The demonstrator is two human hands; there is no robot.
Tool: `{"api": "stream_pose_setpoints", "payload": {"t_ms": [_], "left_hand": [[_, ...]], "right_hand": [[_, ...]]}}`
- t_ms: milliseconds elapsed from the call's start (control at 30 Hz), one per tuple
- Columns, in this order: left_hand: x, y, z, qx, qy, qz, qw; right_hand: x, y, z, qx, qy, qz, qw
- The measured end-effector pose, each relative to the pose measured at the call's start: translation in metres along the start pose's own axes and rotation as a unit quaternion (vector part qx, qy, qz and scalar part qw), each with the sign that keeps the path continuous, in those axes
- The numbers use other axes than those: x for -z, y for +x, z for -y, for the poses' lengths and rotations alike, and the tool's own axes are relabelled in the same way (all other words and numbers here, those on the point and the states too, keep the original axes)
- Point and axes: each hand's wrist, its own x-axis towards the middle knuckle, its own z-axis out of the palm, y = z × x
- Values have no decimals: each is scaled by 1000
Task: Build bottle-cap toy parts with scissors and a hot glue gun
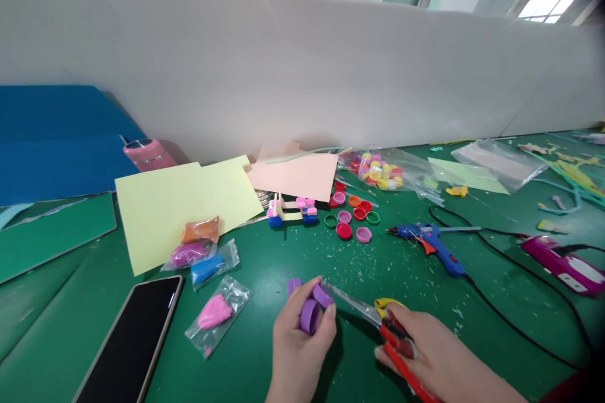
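Observation:
My left hand (302, 343) is closed around a purple plastic bottle cap (310, 317), its hollow side turned towards me. A second purple piece (323, 296) sits between its fingertips, and more purple (293, 287) shows behind the fingers. In my right hand (425, 343) is a pair of red-handled scissors (362, 308), the fingers wrapped round the handles. The blades point left, with their tips beside the upper purple piece; whether they touch it I cannot tell. A yellow piece (388, 305) shows just behind the right hand, partly hidden by it.
Loose coloured caps (345, 230) and a small model (292, 210) lie ahead. To the right are a blue glue gun (430, 242) with a trailing cord and a magenta device (564, 264). Clay packets (217, 315) and a phone (132, 340) lie left. A white partition (302, 75) stands behind.

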Motion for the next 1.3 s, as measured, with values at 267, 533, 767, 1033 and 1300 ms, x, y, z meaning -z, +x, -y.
{"api": "stream_pose_setpoints", "payload": {"t_ms": [267, 533, 767, 1033, 1300], "left_hand": [[5, 6, 1, 182, -168, 91, 965], [8, 10, 3, 250, -351, 219, 875], [5, 4, -1, 299, -405, 285, 816], [1, 3, 5, 356, -402, 141, 832], [-1, 3, 12, 339, -371, 190, 843]], "right_hand": [[10, 10, -12, -33, -108, -130, 985], [17, 14, -39, 7, -192, -223, 956], [-6, 17, 21, 209, 8, -159, 965], [-20, 35, 44, 232, 131, -182, 947], [-8, 37, 42, 196, 29, -164, 966]]}}
